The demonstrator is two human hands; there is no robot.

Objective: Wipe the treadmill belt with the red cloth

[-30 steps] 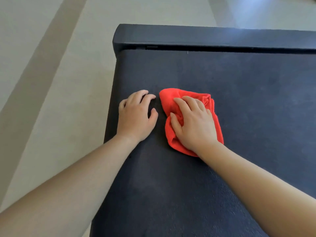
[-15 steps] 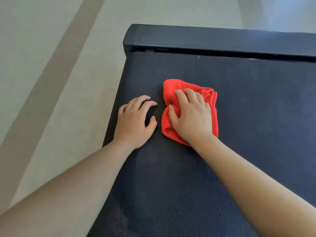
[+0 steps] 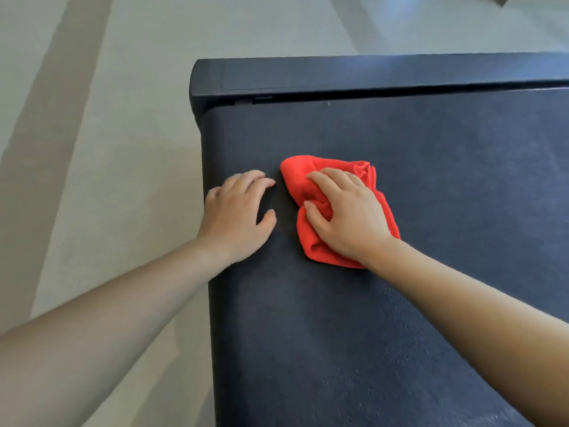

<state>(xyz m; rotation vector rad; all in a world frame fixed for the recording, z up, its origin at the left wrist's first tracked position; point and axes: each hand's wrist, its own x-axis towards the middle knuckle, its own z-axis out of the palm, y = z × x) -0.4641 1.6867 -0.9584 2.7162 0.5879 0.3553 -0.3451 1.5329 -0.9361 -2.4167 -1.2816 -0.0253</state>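
Right fingers: the fingers (image 3: 328,180) of the right hand (image 3: 348,217) are curled and pinch a fold of the red cloth (image 3: 308,169), with the thumb tucked into it and the palm pressing down.
Left fingers: the left hand (image 3: 237,211) holds nothing. Its fingers are a little spread and loosely bent, and the tips touch the treadmill belt (image 3: 431,195).
Step in hand: it seems to be the middle of a wiping stroke, in the corner of the belt near its far end.
Next move: I think it calls for steady pressure and a slide over the wide part to the right of the fingers. Gathering the cloth flatter first would cover more.
Cloth: directly under the right fingers, bunched. One lump shows beyond the fingertips and one edge behind the wrist. It lies just beside the left thumb, not touching it.
Belt: under both hands, and wide to the right of them.
Farther out: a dark end cover (image 3: 369,75) crosses beyond the fingertips, well apart from the cloth. The pale floor (image 3: 92,149) lies to the left of the left hand.
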